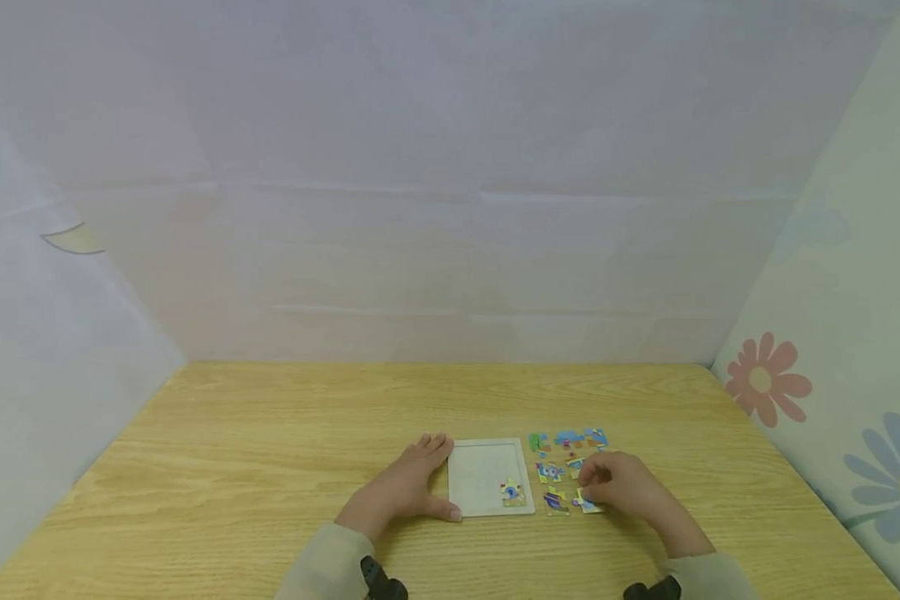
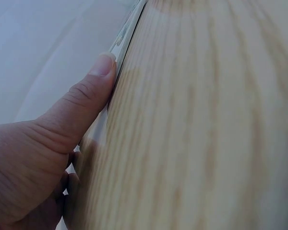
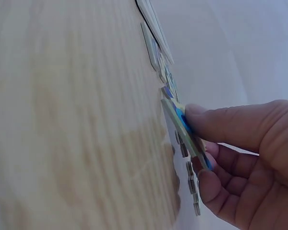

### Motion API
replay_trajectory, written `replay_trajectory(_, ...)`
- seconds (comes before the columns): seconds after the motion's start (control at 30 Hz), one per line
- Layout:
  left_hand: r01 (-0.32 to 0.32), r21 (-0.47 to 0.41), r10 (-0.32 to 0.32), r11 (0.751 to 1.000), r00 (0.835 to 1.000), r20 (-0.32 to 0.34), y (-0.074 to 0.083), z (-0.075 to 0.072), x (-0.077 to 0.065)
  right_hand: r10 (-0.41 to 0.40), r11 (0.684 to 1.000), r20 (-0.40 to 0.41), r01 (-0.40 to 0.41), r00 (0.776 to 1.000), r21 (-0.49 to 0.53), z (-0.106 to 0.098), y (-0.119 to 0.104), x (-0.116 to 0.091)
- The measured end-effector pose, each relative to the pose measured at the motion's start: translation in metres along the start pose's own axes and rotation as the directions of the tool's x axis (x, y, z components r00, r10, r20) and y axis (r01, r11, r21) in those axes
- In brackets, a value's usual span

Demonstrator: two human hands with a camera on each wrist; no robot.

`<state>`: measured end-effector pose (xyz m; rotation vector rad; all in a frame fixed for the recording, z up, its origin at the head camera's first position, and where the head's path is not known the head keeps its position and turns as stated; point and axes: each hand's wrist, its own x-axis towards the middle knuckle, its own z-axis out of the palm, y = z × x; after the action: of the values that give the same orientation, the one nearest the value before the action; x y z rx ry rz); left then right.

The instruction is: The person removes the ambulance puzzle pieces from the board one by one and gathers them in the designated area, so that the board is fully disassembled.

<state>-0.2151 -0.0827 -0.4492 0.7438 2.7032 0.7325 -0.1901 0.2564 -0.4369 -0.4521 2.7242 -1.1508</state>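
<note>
A white square puzzle tray (image 1: 487, 443) lies on the wooden table, with one colourful jigsaw piece (image 1: 513, 492) in its lower right corner. My left hand (image 1: 411, 483) rests along the tray's left side, fingers stretched toward the far corner and thumb (image 2: 100, 72) at the near edge. To the right of the tray, my right hand (image 1: 628, 487) pinches another jigsaw piece (image 1: 588, 502) between thumb and fingers. The right wrist view shows this held piece (image 3: 180, 120) edge-on, tilted up off the table, its far side partly covered by the fingertips.
Several loose jigsaw pieces (image 1: 549, 472) lie in rows between the tray and my right hand. Others, blue and green, form the far row (image 1: 568, 437). The wooden table (image 1: 270, 450) meets a pale cloth backdrop (image 1: 450, 275) behind and at both sides.
</note>
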Motion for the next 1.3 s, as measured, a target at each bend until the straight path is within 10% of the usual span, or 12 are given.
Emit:
replay_trajectory(0.5,-0.008,0.005,0.008,1.0,1.0,0.001,0.002,-0.001,-0.001,0.001,0.983,-0.211,-0.039,0.978,-0.179,-0.001,-0.024,0.001)
replay_trajectory(1.3,0.001,-0.005,-0.001,1.0,1.0,-0.005,0.002,0.0,0.0,-0.211,0.971,-0.074,0.2,0.975,-0.134,0.01,-0.063,0.024)
